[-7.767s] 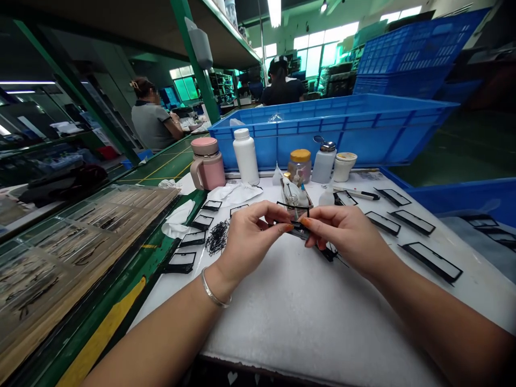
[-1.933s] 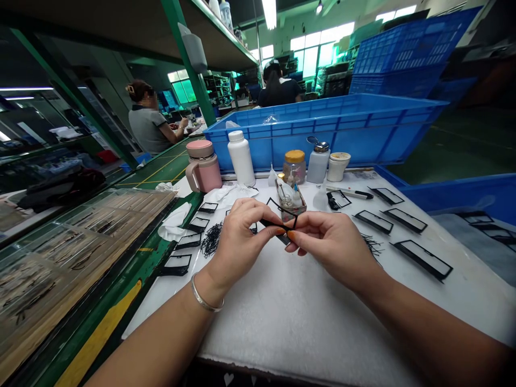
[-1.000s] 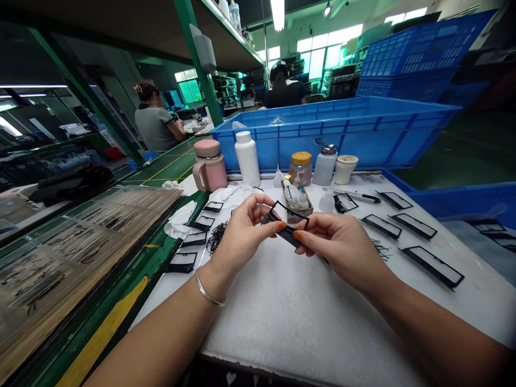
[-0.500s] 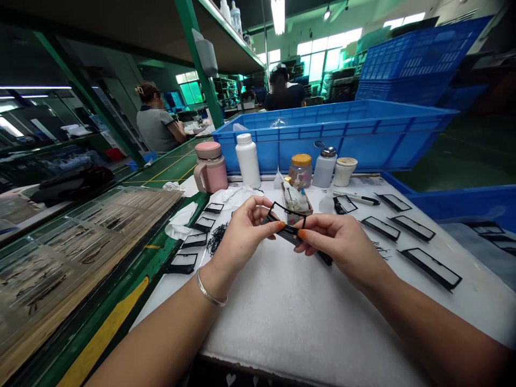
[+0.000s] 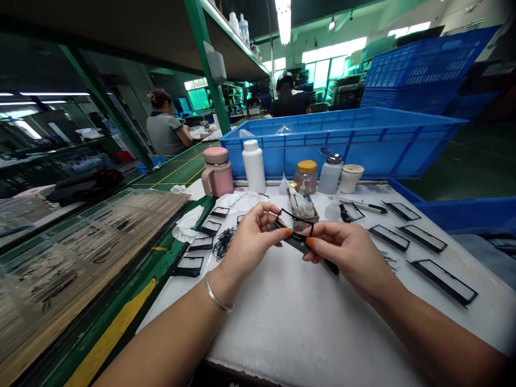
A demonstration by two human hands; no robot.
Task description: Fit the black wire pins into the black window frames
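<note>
Both my hands hold a thin black rectangular frame [image 5: 293,221] above the white foam mat [image 5: 314,322]. My left hand [image 5: 252,242] pinches its left end between thumb and fingers. My right hand [image 5: 346,252] pinches its lower edge near the middle; a dark piece [image 5: 331,266] sticks out under this hand. A heap of short black strips [image 5: 223,243] lies on the mat just left of my left hand.
More black frames [image 5: 442,279] lie in rows right of my hands and at the left [image 5: 188,265]. Behind stand a pink mug [image 5: 217,172], a white bottle [image 5: 253,165], jars, a small parts tray [image 5: 303,207] and a blue crate [image 5: 346,141]. Two people sit far back.
The frame has turned a little in my fingers and both hands sit slightly lower and to the right in the picture as my head lifted. Both pinches stay closed.
</note>
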